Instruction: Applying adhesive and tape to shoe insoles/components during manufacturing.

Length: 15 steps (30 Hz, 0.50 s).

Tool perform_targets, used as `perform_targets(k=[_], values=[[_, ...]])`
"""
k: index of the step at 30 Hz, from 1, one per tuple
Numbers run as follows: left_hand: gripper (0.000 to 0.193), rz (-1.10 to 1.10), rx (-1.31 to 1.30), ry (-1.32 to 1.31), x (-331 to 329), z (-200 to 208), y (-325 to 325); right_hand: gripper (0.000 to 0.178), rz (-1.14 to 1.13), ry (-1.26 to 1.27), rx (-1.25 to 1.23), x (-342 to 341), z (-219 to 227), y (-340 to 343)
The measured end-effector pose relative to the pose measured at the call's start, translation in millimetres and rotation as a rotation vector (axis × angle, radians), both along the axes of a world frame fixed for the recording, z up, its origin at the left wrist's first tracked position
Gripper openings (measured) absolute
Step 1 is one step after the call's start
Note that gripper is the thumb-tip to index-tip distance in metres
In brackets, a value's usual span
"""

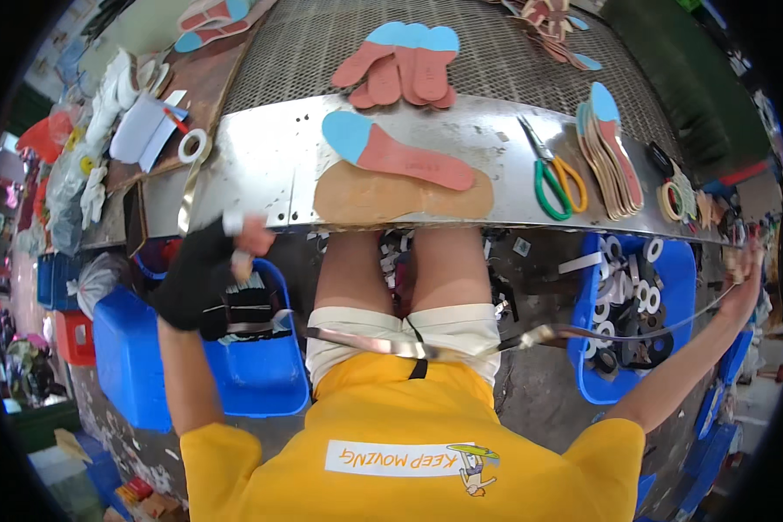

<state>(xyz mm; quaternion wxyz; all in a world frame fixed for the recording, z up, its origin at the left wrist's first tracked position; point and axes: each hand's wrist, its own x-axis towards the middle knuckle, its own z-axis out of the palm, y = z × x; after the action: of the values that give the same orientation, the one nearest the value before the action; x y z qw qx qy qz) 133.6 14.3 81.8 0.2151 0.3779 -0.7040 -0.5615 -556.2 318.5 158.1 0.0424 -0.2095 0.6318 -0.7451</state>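
At left centre of the frame the gloved left hand (202,271) is clamped on one end of a long tape (391,344), fingertips pinched together. The tape runs across the lap to the right hand (743,271) at the right edge, closed on its other end. Above, on the bench (261,165), a red-and-blue insole (396,150) lies on a tan sole (391,198), with green scissors (552,174) to the right.
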Motion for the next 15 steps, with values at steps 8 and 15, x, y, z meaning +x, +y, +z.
perform_targets(k=[8, 15], values=[[0.066, 0.485, -0.057, -0.046, -133, -86, -124, 0.02, 1.188, -0.112, 0.689, 268, -87, -200], [0.042, 0.23, -0.099, 0.224, -120, -77, -88, 0.011, 1.048, 0.334, 0.518, 296, -121, -242]])
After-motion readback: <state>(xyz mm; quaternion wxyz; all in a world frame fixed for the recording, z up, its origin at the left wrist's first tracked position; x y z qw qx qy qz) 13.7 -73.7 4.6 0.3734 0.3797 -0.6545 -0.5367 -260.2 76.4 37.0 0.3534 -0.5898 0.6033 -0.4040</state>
